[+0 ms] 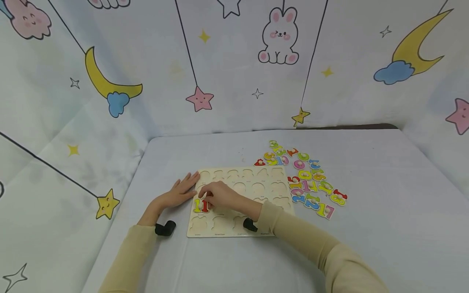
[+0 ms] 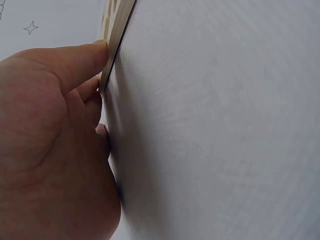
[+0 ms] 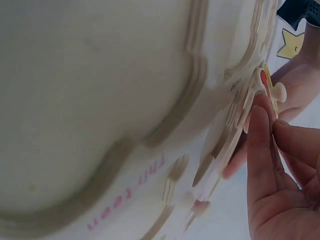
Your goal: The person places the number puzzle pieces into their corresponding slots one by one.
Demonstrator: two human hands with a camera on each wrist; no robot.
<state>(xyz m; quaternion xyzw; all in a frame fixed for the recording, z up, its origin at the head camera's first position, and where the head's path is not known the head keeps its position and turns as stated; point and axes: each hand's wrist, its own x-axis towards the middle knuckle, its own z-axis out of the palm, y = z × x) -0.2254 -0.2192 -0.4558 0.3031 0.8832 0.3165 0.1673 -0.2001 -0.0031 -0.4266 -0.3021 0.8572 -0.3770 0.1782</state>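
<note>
A wooden number puzzle board (image 1: 229,232) with shaped recesses lies flat on the table. My left hand (image 1: 178,194) rests at its left edge, fingers stretched out; in the left wrist view the thumb (image 2: 85,62) touches the board's side. Over the board's left part, my right hand (image 1: 221,195) pinches a yellow and red number 11 piece (image 1: 201,206). The right wrist view shows thumb and fingers at the edge of that piece (image 3: 265,80), which stands tilted with a pale knob. Whether any of it sits in a recess cannot be told.
Several coloured number pieces (image 1: 305,175) lie loosely along the board's right side and beyond its far edge, including a yellow and pink 17 (image 1: 325,211). A white cloth covers the table (image 1: 384,228). Behind it hangs a patterned curtain (image 1: 234,61). Black wrist devices (image 1: 165,228) are on both wrists.
</note>
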